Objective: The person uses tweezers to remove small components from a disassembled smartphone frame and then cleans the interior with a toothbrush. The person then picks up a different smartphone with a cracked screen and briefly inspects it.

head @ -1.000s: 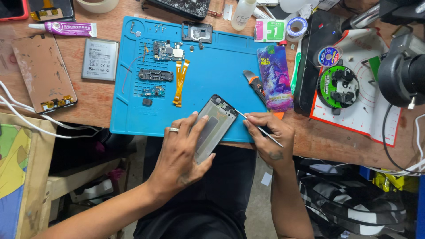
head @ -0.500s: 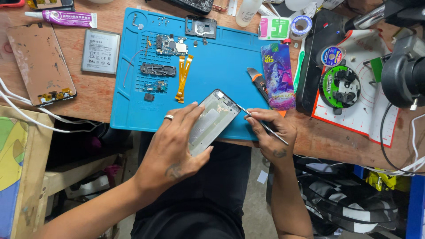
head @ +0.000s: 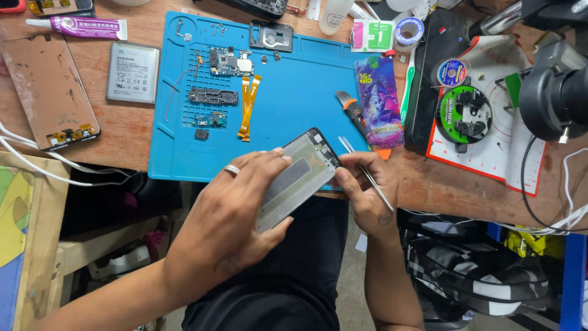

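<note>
Phone frame (head: 298, 178) sits tilted over the blue mat's (head: 294, 92) 6 o'clock edge, clamped by the left hand (head: 236, 214) from 7 o'clock. Right hand (head: 366, 190), at 3 o'clock, pinches tweezers (head: 366, 173) closed-fingered against the frame's upper corner.

A worn wooden workbench (head: 131, 138) carries a blue repair mat (head: 294, 92) at its centre. Left of the mat lie a grey phone battery (head: 132, 72), a tube of glue (head: 79, 27) and a copper-coloured back panel (head: 48, 89). Right of the mat sit a black tray (head: 422, 92), a white sheet (head: 502, 141) and a black microscope (head: 560, 86).
</note>
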